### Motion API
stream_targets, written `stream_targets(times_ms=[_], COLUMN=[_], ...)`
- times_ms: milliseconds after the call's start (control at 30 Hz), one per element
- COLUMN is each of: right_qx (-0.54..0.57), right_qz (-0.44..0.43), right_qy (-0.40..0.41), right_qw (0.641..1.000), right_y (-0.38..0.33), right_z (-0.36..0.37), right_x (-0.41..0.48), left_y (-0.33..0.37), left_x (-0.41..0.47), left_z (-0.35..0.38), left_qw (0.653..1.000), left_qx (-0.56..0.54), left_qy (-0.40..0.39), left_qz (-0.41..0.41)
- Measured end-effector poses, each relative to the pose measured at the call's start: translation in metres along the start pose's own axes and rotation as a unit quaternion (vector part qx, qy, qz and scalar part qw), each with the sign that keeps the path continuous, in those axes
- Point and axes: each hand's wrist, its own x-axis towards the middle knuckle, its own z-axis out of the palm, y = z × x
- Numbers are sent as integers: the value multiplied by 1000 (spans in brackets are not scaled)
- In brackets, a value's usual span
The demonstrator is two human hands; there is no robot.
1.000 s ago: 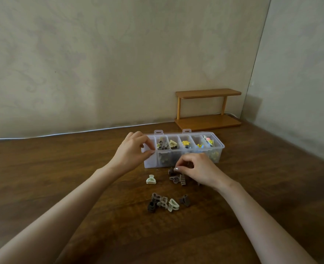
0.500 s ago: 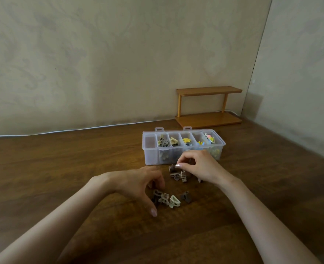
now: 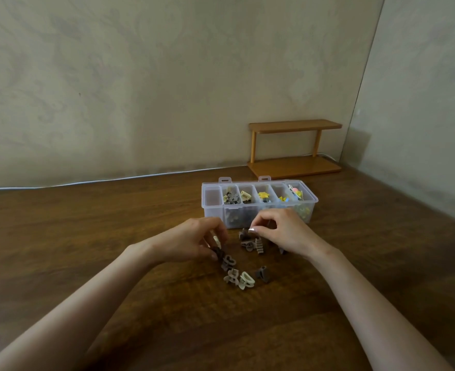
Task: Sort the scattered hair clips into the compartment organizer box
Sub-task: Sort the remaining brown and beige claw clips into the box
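The clear compartment organizer box [image 3: 212, 210] stands on the wooden table [image 3: 87, 236]; its leftmost compartment holds nothing, while the others hold grey, cream, yellow and multicoloured clips. My left hand [image 3: 191, 242] pinches a dark brown hair clip [image 3: 218, 253] at the top of a loose pile of clips [image 3: 238, 275], and a pale clip shows between its fingers. My right hand [image 3: 285, 234], fingers curled, pinches a brown clip [image 3: 243, 234] just in front of the box. More brown clips [image 3: 254, 245] lie under it. A lone grey-brown clip [image 3: 262, 273] sits to the right of the pile.
A small two-tier wooden shelf [image 3: 294, 145] stands at the back right against the wall. A white cable [image 3: 100, 180] runs along the table's far edge. Walls close the space behind and to the right.
My left hand came down from the box's left end to the loose pile and closed on a dark clip. The pale clip that lay alone is now at its fingers. My right hand barely moved.
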Motion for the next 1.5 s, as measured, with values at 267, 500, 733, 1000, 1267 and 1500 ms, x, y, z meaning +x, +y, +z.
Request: stream_targets(times_ms=[267, 500, 733, 1000, 1267, 1500], right_qx=[4, 7, 19, 34, 5, 4], right_qz=[-2, -4, 2, 15, 17, -1], right_qy=[3, 10, 30, -25, -74, -74], right_qw=[1000, 1000, 999, 999, 997, 997], right_y=[-1, 5, 10, 4, 0, -1], right_z=[0, 2, -4, -11, -8, -8], right_x=[0, 2, 3, -1, -2, -2], left_y=[12, 31, 19, 9, -1, -3], left_x=[-2, 2, 5, -2, -7, -4], left_z=[-1, 31, 28, -7, -21, -11], left_qw=[997, 985, 977, 991, 997, 991], left_qx=[69, 132, 180, 86, 81, 121], left_qy=[-2, 5, 34, 92, 9, -56], left_qz=[30, 109, 109, 54, 7, 0])
